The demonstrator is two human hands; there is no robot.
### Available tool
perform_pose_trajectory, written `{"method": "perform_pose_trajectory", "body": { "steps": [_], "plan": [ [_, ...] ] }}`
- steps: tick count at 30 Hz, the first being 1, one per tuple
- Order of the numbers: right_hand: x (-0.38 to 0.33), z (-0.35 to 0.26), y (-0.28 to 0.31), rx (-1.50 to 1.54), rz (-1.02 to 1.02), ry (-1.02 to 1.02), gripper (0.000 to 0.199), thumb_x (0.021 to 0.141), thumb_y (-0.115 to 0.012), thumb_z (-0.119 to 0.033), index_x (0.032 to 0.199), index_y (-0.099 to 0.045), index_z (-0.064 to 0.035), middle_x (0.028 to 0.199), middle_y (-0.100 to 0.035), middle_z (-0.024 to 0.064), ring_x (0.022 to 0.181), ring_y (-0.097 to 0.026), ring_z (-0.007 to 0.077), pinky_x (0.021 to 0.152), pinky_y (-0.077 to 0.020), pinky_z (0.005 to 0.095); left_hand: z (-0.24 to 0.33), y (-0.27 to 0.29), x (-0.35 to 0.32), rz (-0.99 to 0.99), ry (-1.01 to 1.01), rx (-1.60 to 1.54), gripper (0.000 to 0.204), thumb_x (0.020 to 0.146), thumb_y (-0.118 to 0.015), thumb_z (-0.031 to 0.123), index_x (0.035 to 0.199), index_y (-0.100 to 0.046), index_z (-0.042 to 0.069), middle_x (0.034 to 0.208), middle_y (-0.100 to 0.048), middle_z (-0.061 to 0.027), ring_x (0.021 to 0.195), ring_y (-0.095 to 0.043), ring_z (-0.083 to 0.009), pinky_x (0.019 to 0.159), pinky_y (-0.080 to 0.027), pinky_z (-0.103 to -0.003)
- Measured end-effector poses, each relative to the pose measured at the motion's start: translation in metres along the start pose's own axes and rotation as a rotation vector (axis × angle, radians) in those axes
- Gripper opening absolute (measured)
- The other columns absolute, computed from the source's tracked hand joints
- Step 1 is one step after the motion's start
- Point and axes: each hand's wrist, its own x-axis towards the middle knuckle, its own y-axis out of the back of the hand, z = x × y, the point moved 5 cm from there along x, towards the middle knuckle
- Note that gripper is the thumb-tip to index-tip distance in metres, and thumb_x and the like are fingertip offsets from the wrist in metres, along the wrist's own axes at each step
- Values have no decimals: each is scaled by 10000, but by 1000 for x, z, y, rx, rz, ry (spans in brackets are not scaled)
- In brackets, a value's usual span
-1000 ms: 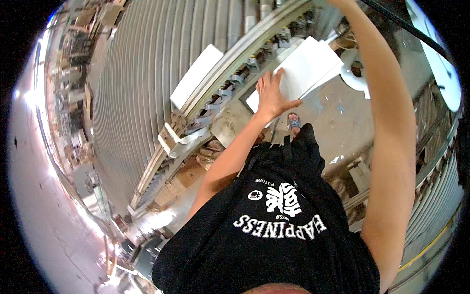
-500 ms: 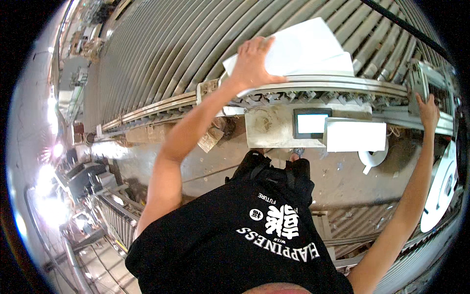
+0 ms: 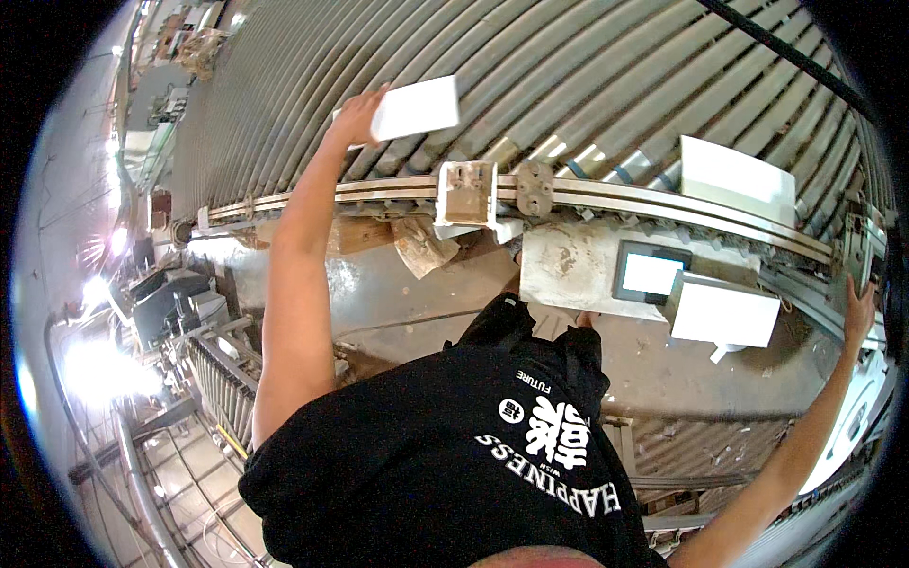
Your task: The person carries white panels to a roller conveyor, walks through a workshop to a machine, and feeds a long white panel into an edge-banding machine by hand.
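Observation:
My left hand (image 3: pixel 358 118) reaches out over the roller conveyor (image 3: pixel 530 85), its fingers closed on the left end of a white rectangular panel (image 3: pixel 417 107). The panel is over the rollers, beyond the front rail; whether it rests on them I cannot tell. Far to the right, my right hand (image 3: pixel 859 310) grips the edge of a metal frame (image 3: pixel 864 241) at the conveyor's side, with part of the fingers hidden. A second white panel (image 3: pixel 739 182) lies on the rollers against the front rail (image 3: pixel 653 202), between my hands.
Below the rail, a pale box (image 3: pixel 568 270) carries a small lit screen (image 3: pixel 651 275). Beside it is a white board (image 3: pixel 724 312). A bracket (image 3: pixel 467 194) stands on the rail. Torn cardboard (image 3: pixel 421 246) lies beneath. A black cable (image 3: pixel 781 52) crosses the upper right.
My left hand has swung left with a white panel, apart from the one left on the rollers at right. The view has shifted; my right hand stays at the metal frame.

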Motion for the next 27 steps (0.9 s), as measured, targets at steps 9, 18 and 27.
{"method": "perform_pose_trajectory", "body": {
  "steps": [9,18,27],
  "plan": [
    [-2,-6,-20,24,-31,-46,929,872,-543,151,1568,-426,-453,1576,-436,191,1208,-648,378,893,-601,426,-85,-47,-68,-119,534,11,1062,852,-791,489,1640,-223,59,1594,-407,-251,1457,-422,-428,1205,-355,-527],
    [-12,-8,-15,346,51,-199,595,1023,-560,-76,1541,-497,-360,1537,-510,202,1338,-569,369,1033,-532,464,65,40,38,236,155,-37,865,941,-723,454,1581,-359,0,1575,-451,-243,1477,-409,-387,1218,-335,-492],
    [-3,3,178,901,-133,-601,615,965,-605,-569,1279,-623,-40,1238,-690,228,1168,-648,358,1008,-494,519,420,212,9,625,-158,-578,584,939,-757,386,1403,-600,69,1428,-607,-154,1374,-520,-347,1175,-380,-463]
  ]
}}
